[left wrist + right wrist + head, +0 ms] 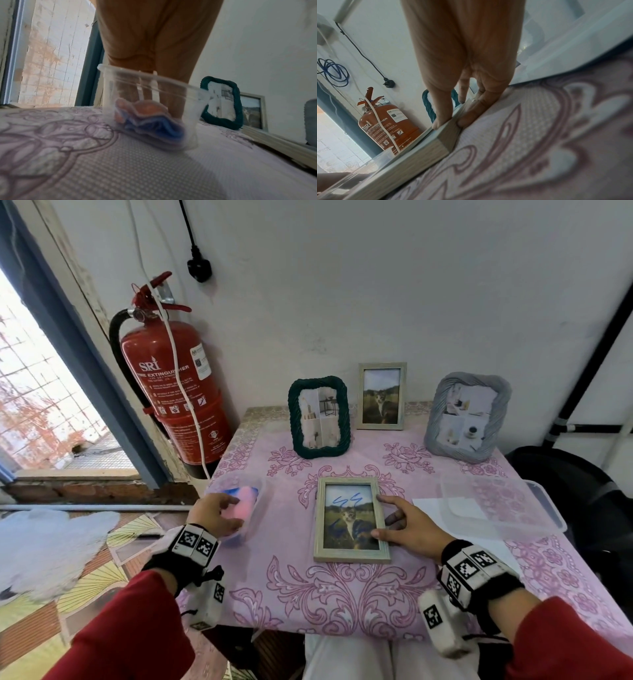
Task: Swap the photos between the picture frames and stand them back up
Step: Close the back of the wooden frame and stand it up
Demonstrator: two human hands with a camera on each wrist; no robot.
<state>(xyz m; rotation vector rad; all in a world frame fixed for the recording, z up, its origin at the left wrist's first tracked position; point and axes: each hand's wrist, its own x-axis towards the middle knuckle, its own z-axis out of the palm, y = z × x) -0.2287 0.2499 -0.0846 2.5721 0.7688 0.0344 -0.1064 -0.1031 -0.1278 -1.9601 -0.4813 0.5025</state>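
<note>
The pale wooden picture frame holding a cat photo (351,520) lies flat, face up, on the pink floral tablecloth (342,594), near its front middle; blue scribbles mark its glass; the right hand (407,525) rests at the frame's right edge, fingers spread and fairly straight, the thumb on the front rim and a fingertip against the side wall, as the right wrist view shows; it pinches the edge only lightly, if at all. The left hand (214,513) reaches into a clear plastic tub (255,501) at the cloth's left edge, fingers curled on a pink and blue cloth (245,501) inside; the wrist view is blurred, so the grip seems closed but I cannot be sure. Upright at the back stand a dark green rope-rimmed frame (319,416), a second pale wooden frame with a cat photo (382,396) and a grey twisted frame (467,418); a clear lidded plastic box (503,505) sits at the right; a red fire extinguisher (171,392) hangs by the wall.
</note>
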